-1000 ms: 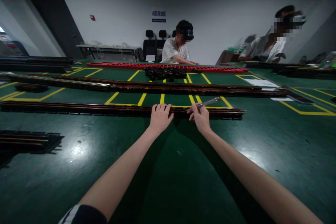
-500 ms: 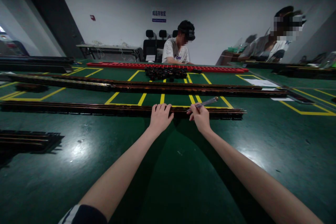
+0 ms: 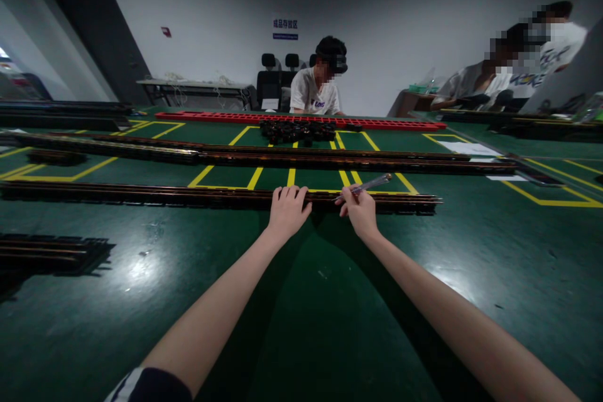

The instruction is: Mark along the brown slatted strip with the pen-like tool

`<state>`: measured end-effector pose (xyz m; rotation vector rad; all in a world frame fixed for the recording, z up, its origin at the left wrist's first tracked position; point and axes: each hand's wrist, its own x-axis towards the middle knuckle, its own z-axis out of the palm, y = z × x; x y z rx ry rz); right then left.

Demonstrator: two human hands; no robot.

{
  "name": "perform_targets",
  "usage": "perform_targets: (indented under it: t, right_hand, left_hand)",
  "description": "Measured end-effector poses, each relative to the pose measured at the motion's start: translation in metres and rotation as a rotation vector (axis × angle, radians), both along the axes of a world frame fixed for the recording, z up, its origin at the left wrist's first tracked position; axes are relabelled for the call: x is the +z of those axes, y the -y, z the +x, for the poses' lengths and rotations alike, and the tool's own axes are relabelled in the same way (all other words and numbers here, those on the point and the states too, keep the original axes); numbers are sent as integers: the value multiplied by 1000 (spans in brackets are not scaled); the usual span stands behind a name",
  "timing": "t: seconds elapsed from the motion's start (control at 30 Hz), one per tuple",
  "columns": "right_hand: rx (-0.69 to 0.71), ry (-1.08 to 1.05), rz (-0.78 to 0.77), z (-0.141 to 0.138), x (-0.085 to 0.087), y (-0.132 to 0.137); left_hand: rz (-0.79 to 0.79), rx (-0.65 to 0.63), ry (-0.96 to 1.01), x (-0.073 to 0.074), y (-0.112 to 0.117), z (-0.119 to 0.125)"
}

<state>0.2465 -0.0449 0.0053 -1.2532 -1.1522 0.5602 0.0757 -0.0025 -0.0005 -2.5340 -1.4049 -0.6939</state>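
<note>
**Operator:** Rail (image 3: 141,195) position?

**Guide:** It lies lengthwise across the green surface (image 3: 198,232), directly ahead of you.

**Operator:** Left hand?

**Guide:** Your left hand (image 3: 287,210) rests on the rail, fingers extended over its top, gripping nothing.

**Operator:** Right hand?

**Guide:** Your right hand (image 3: 360,210), just beside the left, touches the rail. Its fingers are pinched closed on a clear-handled tool (image 3: 367,186).

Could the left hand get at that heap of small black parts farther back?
Probably not without leaning: the left hand rests on the near rail, arm outstretched, and the heap lies beyond further long rails.
</note>
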Motion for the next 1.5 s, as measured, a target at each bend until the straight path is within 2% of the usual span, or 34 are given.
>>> perform_targets:
  t: [0.47, 0.87, 1.5]
  right_hand:
    - [-23, -18, 6, 0, -3, -4]
    - [-27, -40, 12, -1, 1, 0]
    - [-29, -50, 22, -4, 3, 1]
  left_hand:
    - [-11, -1, 0, 2, 1, 1]
    - [-25, 2, -7, 4, 3, 1]
    - [28, 15, -16, -1, 2, 2]
